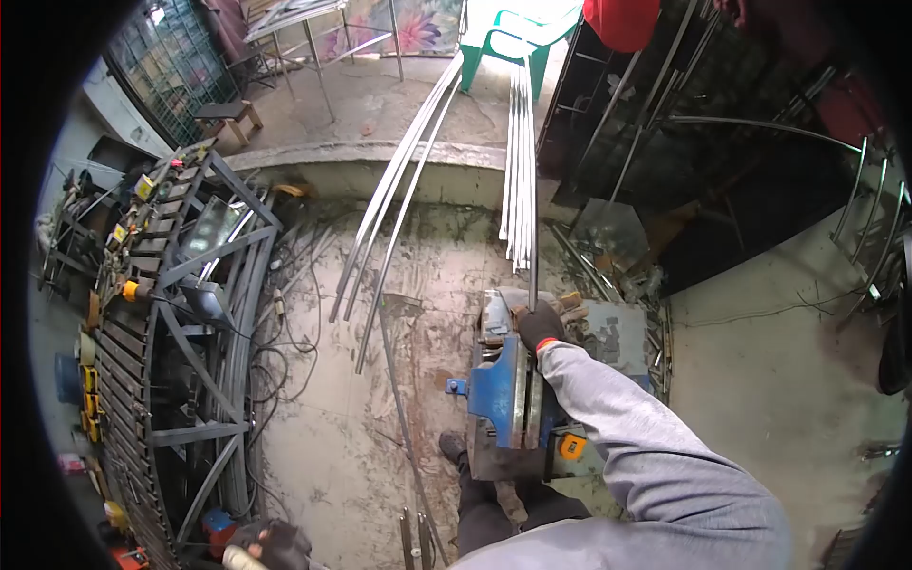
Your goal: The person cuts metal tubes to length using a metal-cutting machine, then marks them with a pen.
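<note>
My right hand (540, 326), in a dark glove with a red cuff, is closed around the near end of a long dark metal tube (534, 247). From there the tube runs away toward a green plastic chair (513, 43). The hand is at the far end of a blue bench vise (494, 394), by its jaws. Low at the left edge of the view is my left hand (275, 546), also gloved, with its fingers curled. What it holds, if anything, is not clear. A red and blue object (220, 530) lies close beside it.
Several pale tubes (516, 180) lean on the chair, and more tubes (394, 190) slope down beside them. A yellow tape measure (572, 446) is right of the vise. To the left stands a metal rack (195, 432) with tools and cables. A raised concrete step (380, 176) crosses behind.
</note>
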The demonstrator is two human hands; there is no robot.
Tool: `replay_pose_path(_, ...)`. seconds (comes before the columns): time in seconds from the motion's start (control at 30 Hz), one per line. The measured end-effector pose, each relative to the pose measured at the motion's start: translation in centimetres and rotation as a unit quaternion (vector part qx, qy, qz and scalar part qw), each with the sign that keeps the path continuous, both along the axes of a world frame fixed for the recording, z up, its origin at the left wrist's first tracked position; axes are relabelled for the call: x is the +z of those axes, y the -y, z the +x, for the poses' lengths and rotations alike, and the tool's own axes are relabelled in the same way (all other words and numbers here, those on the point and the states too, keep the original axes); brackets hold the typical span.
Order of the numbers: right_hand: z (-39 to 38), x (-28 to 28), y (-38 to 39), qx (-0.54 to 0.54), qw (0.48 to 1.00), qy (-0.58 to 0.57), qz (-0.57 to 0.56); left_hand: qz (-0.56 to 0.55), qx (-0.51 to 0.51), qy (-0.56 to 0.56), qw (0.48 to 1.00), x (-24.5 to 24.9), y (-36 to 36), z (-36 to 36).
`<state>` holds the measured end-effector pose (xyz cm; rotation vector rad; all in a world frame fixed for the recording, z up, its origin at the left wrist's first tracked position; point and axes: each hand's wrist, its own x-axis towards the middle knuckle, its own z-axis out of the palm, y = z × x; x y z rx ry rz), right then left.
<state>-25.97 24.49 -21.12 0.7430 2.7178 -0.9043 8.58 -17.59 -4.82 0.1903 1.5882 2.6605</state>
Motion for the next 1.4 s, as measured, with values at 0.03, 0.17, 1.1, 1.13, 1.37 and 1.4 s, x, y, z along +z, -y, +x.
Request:
replay_pose_path(0.03,0.2,0.3,0.0,0.000,1.000,-0.006,0.003,0.031,0.051,-0.078,0.995,5.1,-0.2,-3.1)
replay_pose_path(0.17,0.0,-0.2,-0.5,0.008,0.999,-0.019,-0.030,0.115,0.372,0.317,0.865,-3.0,0.3,-3.0)
replay_pose_path(1.1,29.5,8.7,0.7,-0.161,0.715,-0.025,-0.680,-0.148,-0.047,0.258,0.954,-4.3,-21.8,0.1)
replay_pose_path(1.13,30.1,9.2,0.1,-0.126,0.738,-0.006,-0.663,-0.160,-0.072,0.243,0.954,-4.1,-22.6,0.6)
replay_pose_path(1.37,31.7,13.0,-3.6,0.002,0.722,0.008,-0.692,-0.038,-0.151,0.304,0.940,-0.8,-25.4,2.6)
replay_pose_path(1.4,31.8,12.2,-4.3,0.193,0.850,-0.163,-0.463,-0.041,-0.148,0.312,0.938,0.8,-25.8,3.1)
